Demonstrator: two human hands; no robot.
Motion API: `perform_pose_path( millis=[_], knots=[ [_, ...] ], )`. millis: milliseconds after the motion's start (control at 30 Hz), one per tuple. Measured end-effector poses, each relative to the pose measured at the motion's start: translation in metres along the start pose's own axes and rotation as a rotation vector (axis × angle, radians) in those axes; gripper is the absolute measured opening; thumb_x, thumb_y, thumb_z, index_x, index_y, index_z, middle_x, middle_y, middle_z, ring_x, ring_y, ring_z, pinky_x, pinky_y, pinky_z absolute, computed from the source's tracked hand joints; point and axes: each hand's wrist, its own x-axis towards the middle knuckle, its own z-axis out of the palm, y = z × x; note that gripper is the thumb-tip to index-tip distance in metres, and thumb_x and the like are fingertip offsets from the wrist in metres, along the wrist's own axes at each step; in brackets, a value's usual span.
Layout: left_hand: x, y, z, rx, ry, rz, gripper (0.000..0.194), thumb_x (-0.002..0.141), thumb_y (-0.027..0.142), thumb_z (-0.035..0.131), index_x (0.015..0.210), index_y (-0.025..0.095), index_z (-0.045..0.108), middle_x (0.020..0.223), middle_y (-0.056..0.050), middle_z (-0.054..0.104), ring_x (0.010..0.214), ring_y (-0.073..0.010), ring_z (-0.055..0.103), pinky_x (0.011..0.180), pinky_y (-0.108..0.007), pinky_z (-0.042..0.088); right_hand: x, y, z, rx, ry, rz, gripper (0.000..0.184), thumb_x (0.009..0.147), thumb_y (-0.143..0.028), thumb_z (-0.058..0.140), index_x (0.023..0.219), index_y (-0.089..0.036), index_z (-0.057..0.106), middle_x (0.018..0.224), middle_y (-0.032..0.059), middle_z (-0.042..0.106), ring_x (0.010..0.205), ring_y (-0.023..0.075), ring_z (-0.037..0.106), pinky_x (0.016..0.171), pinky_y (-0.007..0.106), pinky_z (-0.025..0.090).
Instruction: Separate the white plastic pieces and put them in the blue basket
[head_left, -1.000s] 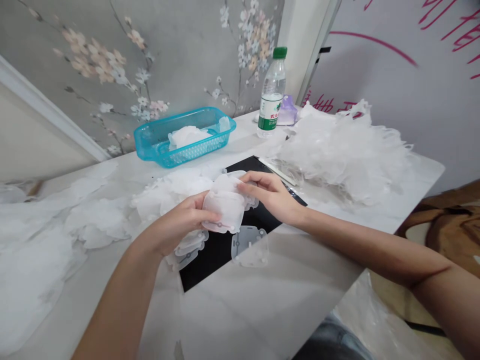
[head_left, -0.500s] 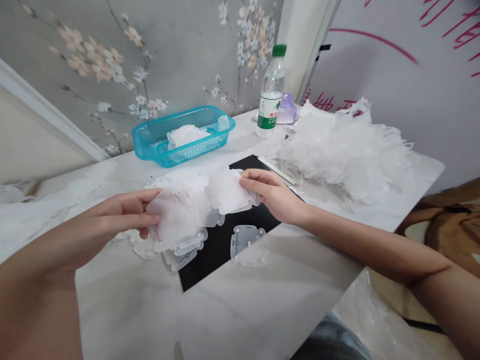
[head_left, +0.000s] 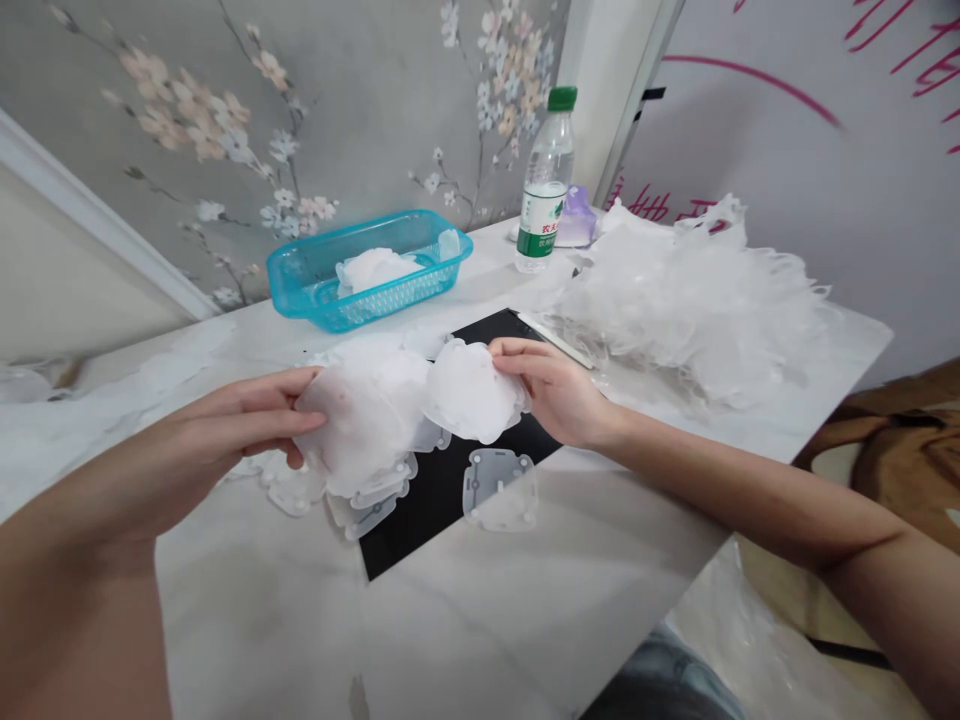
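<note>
My left hand [head_left: 262,420] pinches a translucent white plastic sheet piece [head_left: 352,420] between thumb and fingers, above a loose pile of similar pieces. In my right hand [head_left: 551,390] is a small stack of white plastic pieces [head_left: 472,392], gripped at its right edge. The two held bunches nearly meet, and I cannot tell whether they touch. Beneath them lies a black mat [head_left: 435,510], partly covered by the pile. One single notched translucent piece [head_left: 499,490] rests across the mat's front edge. My fingertips behind the pieces are hidden.
Behind the pile stands a blue plastic basket [head_left: 367,310] with white pieces inside. A green-capped water bottle [head_left: 546,185] and a purple object [head_left: 577,217] are near the wall. A large heap of stringy white plastic [head_left: 697,300] covers the right side. More white material [head_left: 112,410] lies left.
The stack in my right hand has tilted and moved slightly right and down, showing a broader face. My left hand's piece has turned slightly and shifted up.
</note>
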Motion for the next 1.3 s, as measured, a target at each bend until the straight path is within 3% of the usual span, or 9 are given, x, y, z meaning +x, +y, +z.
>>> perform_pose_path(
  millis=[100,200,400,533,733,900,1067,1167,1300],
  knots=[
    [-0.001,0.004,0.005,-0.115,-0.188,0.021,0.038,0.07,0.043,0.068,0.104,0.026,0.067,0.1,0.001,0.068,0.081,-0.0167,0.06,0.063,-0.019,0.05,0.0,0.0,0.0,-0.013,0.01,0.012,0.013,0.07,-0.025,0.057,0.062,-0.018,0.049,0.058,-0.0032,0.039,0.051,0.0085,0.036,0.047,0.023,0.025],
    [0.0,0.014,0.021,-0.193,-0.248,0.116,0.032,0.074,0.04,0.066,0.103,0.025,0.066,0.088,0.0,0.067,0.079,-0.0162,0.061,0.062,-0.019,0.05,-0.001,0.002,0.001,-0.016,-0.013,0.032,0.014,0.07,-0.025,0.057,0.062,-0.018,0.049,0.058,-0.0035,0.04,0.051,0.0083,0.037,0.047,0.023,0.026],
    [0.009,0.031,0.068,-0.198,-0.29,0.131,0.032,0.073,0.036,0.067,0.101,0.022,0.06,0.091,-0.001,0.068,0.079,-0.0151,0.063,0.061,-0.02,0.049,-0.004,0.008,0.003,-0.041,-0.157,0.053,0.028,0.08,-0.039,0.057,0.065,-0.018,0.048,0.058,-0.0048,0.038,0.051,0.0073,0.036,0.047,0.022,0.028],
    [0.012,0.031,0.078,-0.16,-0.271,0.077,0.031,0.07,0.038,0.068,0.094,0.02,0.057,0.091,-0.002,0.067,0.082,-0.018,0.064,0.064,-0.025,0.051,-0.004,0.009,0.006,-0.14,-0.196,0.062,0.033,0.07,-0.042,0.069,0.071,-0.018,0.047,0.065,-0.0044,0.047,0.055,0.0073,0.043,0.052,0.022,0.035],
    [0.009,0.029,0.058,-0.053,-0.169,0.065,0.031,0.069,0.045,0.067,0.083,0.02,0.057,0.081,-0.001,0.065,0.081,-0.0189,0.064,0.072,-0.028,0.049,0.0,0.015,0.0,-0.36,-0.154,-0.071,0.027,0.072,-0.023,0.065,0.086,-0.021,0.043,0.064,-0.0076,0.045,0.051,0.0064,0.04,0.048,0.02,0.032],
    [0.005,0.023,0.032,-0.001,-0.008,0.037,0.039,0.069,0.053,0.064,0.094,0.023,0.057,0.106,-0.004,0.065,0.098,-0.0234,0.062,0.08,-0.032,0.049,0.004,0.022,-0.004,-0.484,-0.23,-0.133,0.03,0.068,-0.012,0.058,0.09,-0.023,0.041,0.063,-0.0078,0.049,0.05,0.0076,0.043,0.048,0.02,0.032],
    [0.012,-0.013,0.001,0.283,0.24,-0.082,0.066,0.067,0.063,0.06,0.119,0.024,0.047,0.132,-0.012,0.051,0.119,-0.0338,0.05,0.09,-0.044,0.046,0.016,0.02,0.009,-0.452,-0.268,-0.081,0.032,0.063,-0.01,0.058,0.086,-0.023,0.039,0.064,-0.0083,0.052,0.046,0.0066,0.043,0.043,0.019,0.032],
    [0.015,-0.035,-0.012,0.44,0.145,-0.171,0.085,0.064,0.065,0.06,0.131,0.018,0.04,0.14,-0.02,0.042,0.121,-0.0409,0.047,0.092,-0.048,0.044,0.04,0.003,0.025,-0.36,-0.252,-0.048,0.035,0.06,-0.012,0.062,0.084,-0.023,0.039,0.059,-0.0096,0.05,0.042,0.0072,0.044,0.04,0.019,0.033],
    [0.006,-0.037,-0.019,0.438,-0.036,-0.251,0.097,0.066,0.068,0.055,0.144,0.017,0.027,0.145,-0.021,0.035,0.127,-0.0383,0.042,0.097,-0.046,0.042,0.098,-0.033,0.044,-0.21,-0.084,-0.1,0.036,0.059,-0.017,0.07,0.082,-0.023,0.043,0.065,-0.0042,0.055,0.05,0.0097,0.051,0.044,0.022,0.042]
  ],
)
